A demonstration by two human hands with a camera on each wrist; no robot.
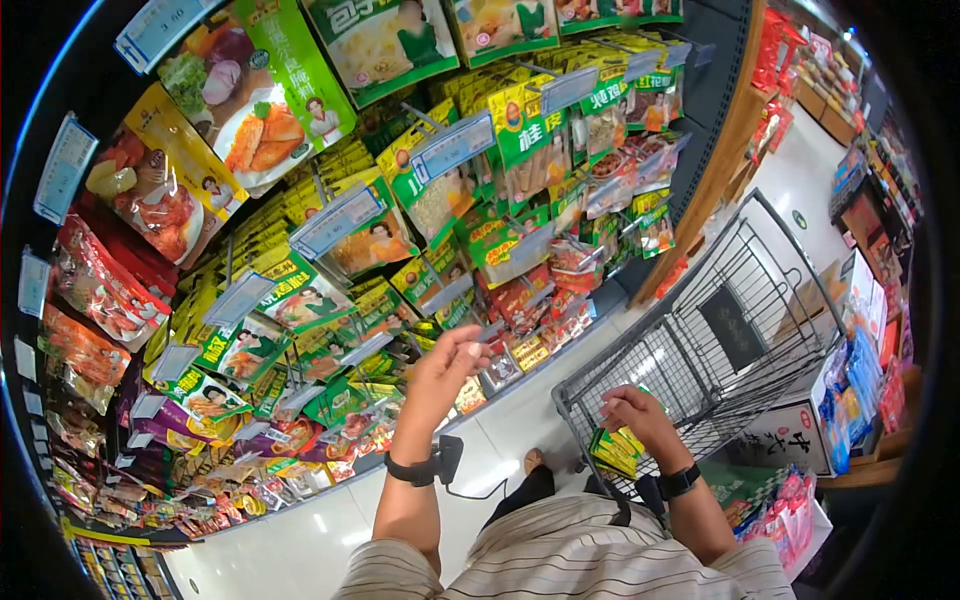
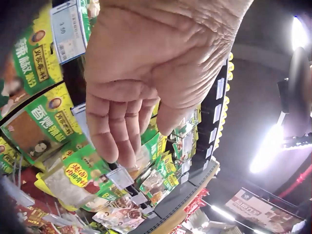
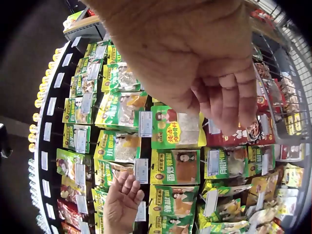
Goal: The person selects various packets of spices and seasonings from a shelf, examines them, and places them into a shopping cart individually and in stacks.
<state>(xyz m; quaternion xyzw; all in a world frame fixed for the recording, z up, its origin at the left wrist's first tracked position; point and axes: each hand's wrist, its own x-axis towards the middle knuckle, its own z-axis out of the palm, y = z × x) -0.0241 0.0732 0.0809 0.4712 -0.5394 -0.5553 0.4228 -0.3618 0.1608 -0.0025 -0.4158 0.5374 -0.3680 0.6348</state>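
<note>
Head view: left hand point(image 1: 443, 375), loosely curved and empty, hung near green-and-yellow plastic packets point(image 1: 530, 150) racked left; right hand point(image 1: 645, 422), likewise, hung above black wire cart point(image 1: 732, 328). Step seemed selection; grasping needed finger closure.

Near the camera, the right hand point(image 3: 180, 58) hangs with its fingers loosely bent, partly covering red packets point(image 3: 246, 137) on the right; farther away and to the left, the left hand point(image 3: 123, 204) is raised before green packets point(image 3: 175, 166), among white price labels point(image 3: 145, 124), while a wire cart point(image 3: 285, 141) shows at the far right
</note>
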